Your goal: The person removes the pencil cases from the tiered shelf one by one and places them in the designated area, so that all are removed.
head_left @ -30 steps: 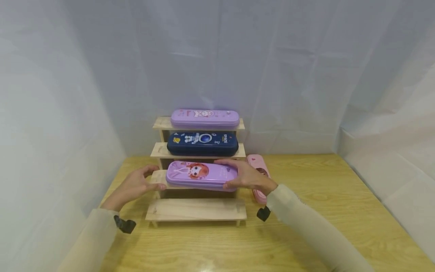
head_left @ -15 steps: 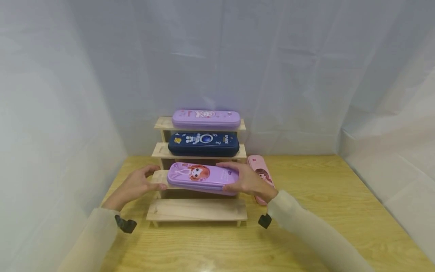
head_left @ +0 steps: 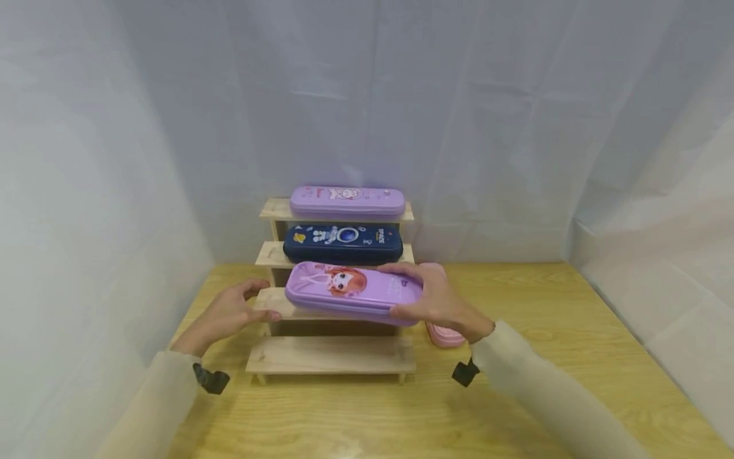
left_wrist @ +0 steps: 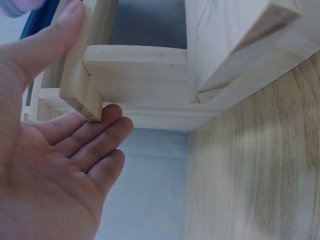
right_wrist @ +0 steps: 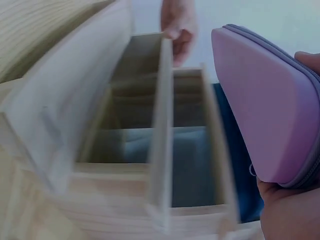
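Note:
A purple pencil case [head_left: 344, 287] with a red-haired doll picture is held at its right end by my right hand [head_left: 432, 296], thumb in front and fingers behind. It is raised over the third step of a stepped wooden rack [head_left: 329, 354], its right end slightly lower. From the right wrist view, the plain underside of the pencil case [right_wrist: 265, 105] shows, apart from the boards. My left hand [head_left: 226, 315] holds the left end of that same step. Up close in the left wrist view, the thumb and fingers of the left hand [left_wrist: 60, 150] lie on opposite sides of the board's end.
On the rack's top step lies a lilac pencil case [head_left: 346, 201]; a navy space-themed pencil case [head_left: 344, 243] lies on the step below. A pink pencil case [head_left: 446, 336], partly hidden by my right hand, rests on the wooden table [head_left: 545, 331] right of the rack. Pale sheeting encloses the back and sides.
My right hand has lifted the purple pencil case off the third step and shifted it to the right, covering more of the pink one. My left hand has stayed in place.

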The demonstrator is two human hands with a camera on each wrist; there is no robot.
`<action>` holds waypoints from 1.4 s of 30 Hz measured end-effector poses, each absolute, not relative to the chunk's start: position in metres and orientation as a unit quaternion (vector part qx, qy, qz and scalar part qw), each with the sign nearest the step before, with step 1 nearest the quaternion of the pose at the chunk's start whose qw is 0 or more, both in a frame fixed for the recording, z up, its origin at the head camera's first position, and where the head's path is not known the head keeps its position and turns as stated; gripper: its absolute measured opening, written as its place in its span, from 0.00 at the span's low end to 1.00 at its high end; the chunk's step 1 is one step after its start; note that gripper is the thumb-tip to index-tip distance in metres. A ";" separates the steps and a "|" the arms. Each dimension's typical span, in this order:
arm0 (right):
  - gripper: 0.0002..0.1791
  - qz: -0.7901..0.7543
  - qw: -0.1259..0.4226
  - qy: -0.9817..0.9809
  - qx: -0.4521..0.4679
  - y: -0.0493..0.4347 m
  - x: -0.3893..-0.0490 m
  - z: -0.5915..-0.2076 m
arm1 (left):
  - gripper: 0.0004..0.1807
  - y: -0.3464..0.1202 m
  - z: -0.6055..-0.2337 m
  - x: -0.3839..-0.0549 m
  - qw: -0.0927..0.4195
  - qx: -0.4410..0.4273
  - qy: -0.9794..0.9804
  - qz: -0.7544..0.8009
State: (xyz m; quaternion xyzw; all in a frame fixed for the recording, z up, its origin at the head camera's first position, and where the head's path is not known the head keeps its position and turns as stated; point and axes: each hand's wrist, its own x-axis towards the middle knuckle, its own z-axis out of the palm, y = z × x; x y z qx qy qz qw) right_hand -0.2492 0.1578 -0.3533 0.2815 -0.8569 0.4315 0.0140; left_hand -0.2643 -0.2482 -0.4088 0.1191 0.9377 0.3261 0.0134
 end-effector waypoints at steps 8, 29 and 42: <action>0.40 0.476 0.035 -0.842 0.251 0.183 -0.242 -0.319 | 0.52 -0.246 -0.406 -0.263 0.023 0.118 0.938 0.326; 0.38 0.530 0.181 -0.819 0.128 0.244 -0.242 -0.288 | 0.50 -0.252 -0.409 -0.261 0.010 0.132 0.936 0.327; 0.42 0.520 0.219 -0.826 0.017 0.266 -0.257 -0.313 | 0.50 -0.250 -0.404 -0.265 0.008 0.134 0.942 0.306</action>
